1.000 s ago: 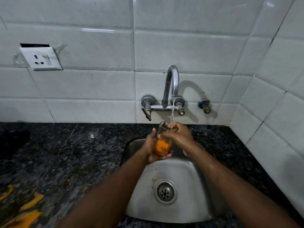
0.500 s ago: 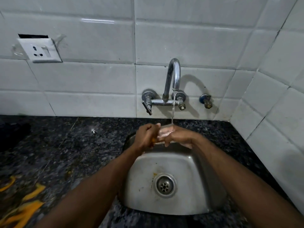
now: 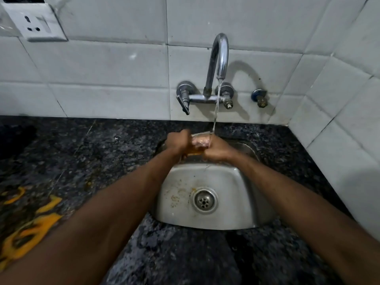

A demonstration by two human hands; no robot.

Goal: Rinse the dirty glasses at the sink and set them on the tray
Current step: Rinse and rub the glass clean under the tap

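The glass (image 3: 200,140) lies tipped on its side, orange film inside, pinned between both hands above the back edge of the sink (image 3: 232,194). Left hand (image 3: 176,141) grips one end, fingers (image 3: 182,135) curled round it; right hand (image 3: 218,149) wraps the other end, fingers closed on the glass. Water (image 3: 216,108) drops from the faucet (image 3: 220,54) above the fingers and lands by the right-hand grip. Below the fingers, orange specks lie beside the drain (image 3: 204,200). Left of the fingers is dark speckled table (image 3: 82,151), and something black with orange markings (image 3: 26,233) by the left forearm. Behind is the tiled wall (image 3: 102,79), with a socket (image 3: 34,23) far left and a blue valve (image 3: 259,97) right of the faucet.
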